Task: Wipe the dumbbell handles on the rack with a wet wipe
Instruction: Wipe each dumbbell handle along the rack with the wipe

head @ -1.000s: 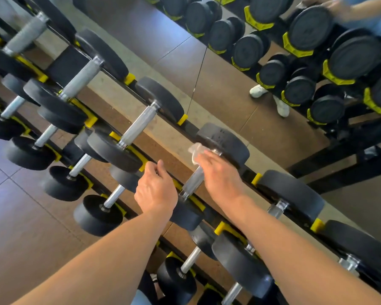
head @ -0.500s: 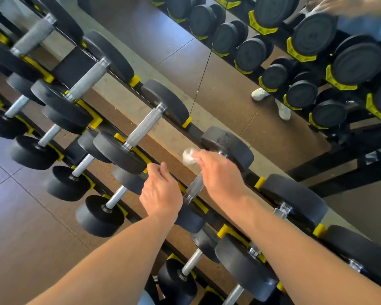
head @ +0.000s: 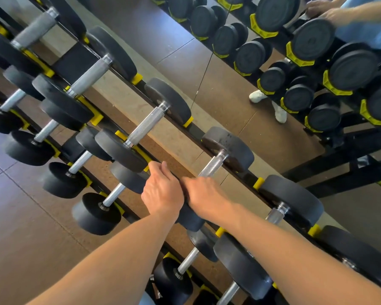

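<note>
Fingers of the right hand [head: 204,195] are curled round the near end of the handle [head: 212,167]; the wipe is hidden. From those fingers the bar's long axis runs up and away. The left hand [head: 162,190] is held just beside, fingers curled, grip unclear.

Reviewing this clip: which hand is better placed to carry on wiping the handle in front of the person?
Right. The right hand sits at the lower end of the knurled handle, fingers curled over it. The left hand is beside it on the rack rail, off the handle. The wipe itself is hidden.
</note>
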A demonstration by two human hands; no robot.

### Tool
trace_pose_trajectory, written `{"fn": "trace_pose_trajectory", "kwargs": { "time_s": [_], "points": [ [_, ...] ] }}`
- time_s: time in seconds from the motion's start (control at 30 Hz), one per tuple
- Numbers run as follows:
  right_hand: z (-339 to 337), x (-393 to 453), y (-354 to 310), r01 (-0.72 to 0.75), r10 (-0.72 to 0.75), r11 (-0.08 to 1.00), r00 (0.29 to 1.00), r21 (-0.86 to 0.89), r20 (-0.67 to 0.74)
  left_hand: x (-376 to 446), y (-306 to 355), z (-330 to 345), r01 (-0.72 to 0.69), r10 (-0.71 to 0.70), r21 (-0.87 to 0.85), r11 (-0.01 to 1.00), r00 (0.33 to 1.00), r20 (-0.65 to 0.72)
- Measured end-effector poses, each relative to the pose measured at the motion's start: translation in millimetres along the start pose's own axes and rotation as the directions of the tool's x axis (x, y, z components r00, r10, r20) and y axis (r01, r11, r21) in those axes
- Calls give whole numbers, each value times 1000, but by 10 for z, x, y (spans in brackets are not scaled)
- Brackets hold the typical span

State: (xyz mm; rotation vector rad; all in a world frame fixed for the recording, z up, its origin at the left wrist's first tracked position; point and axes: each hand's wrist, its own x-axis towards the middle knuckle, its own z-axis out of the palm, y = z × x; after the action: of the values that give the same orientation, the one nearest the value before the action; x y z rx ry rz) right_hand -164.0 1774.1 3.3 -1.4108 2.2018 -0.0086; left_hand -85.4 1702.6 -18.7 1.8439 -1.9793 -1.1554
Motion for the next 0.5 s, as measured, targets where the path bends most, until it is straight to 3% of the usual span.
{"fn": "trace_pose_trajectory", "kwargs": {
  "time_s": [0.1,0.13,0.17,0.23,0.3,0.33,0.4,0.5],
  "points": [
    [26,-139,25,-107,156,884,985,455,-72,7,-8,2,-9,9,3,1000,1000,9],
    [-7,-165,45,-87,199,856,965,509,-170,7,-14,7,-17,17,5,1000,1000,8],
    [-45,-165,112,-24,196,895,919,445,-343,10,-18,11,-23,23,8,1000,1000,7],
    [-66,-68,351,46,20,995,798,93,-603,11,-23,17,-23,23,16,1000,1000,16],
    [-36,36,599,86,-183,973,856,-216,-483,7,-21,13,-16,15,27,1000,999,33],
    [7,58,688,108,-218,957,882,-270,-418,8,-21,15,-17,15,35,999,999,38],
    [108,30,807,85,-182,969,880,-232,-439,17,-10,19,-24,21,58,998,998,52],
    [319,-120,715,-39,19,999,788,-19,-616,42,-17,29,-51,45,96,994,997,70]
  ]
}}
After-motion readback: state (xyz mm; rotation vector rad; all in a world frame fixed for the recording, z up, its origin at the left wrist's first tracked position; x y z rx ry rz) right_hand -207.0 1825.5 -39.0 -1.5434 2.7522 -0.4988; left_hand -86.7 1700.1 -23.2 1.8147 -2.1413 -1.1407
